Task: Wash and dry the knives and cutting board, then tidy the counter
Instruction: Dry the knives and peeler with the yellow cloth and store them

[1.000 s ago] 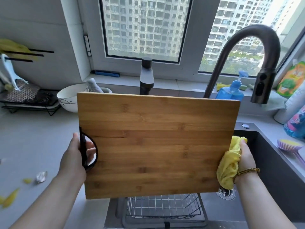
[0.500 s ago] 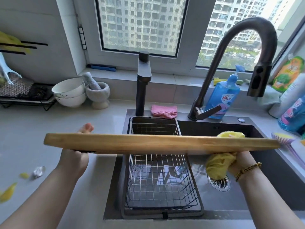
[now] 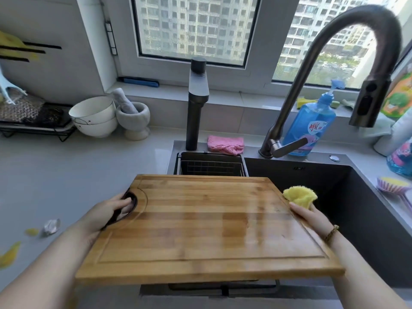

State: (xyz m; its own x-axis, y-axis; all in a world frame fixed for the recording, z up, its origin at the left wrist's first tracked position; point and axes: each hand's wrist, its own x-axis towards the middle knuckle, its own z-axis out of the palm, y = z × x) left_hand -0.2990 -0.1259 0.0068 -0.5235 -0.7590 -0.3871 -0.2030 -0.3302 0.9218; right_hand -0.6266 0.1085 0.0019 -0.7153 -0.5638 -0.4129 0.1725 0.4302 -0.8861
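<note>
Bamboo cutting board (image 3: pixel 209 226) stays flat above the sink (image 3: pixel 356 197), probably for drying: your left hand (image 3: pixel 104 215) curls its fingers through the handle hole, your right hand (image 3: pixel 312 217) clutches the yellow cloth (image 3: pixel 301 195).

- Strong daylight enters through the wide two-pane window (image 3: pixel 196 27) at the back; the scene is bright, and the upper right corner is blown out to white.
- The rectangular bamboo cutting board (image 3: pixel 209 230) shows pale streaks of glare across its right half.
- The smooth grey counter (image 3: pixel 66 175) carries a soft sheen, with faint shadows under the stacked white bowls (image 3: pixel 93 117).
- The black sink basin (image 3: pixel 367 208) sits in shade and shows little detail.
- The fluffy yellow cloth (image 3: pixel 299 196) is brightly lit, its texture soft.
- Wide-angle distortion bows the window frame and swells the tall curved dark metal tap (image 3: pixel 334 52).
- The yellow scraps (image 3: pixel 9 255) at the left edge are smeared and stretched.
</note>
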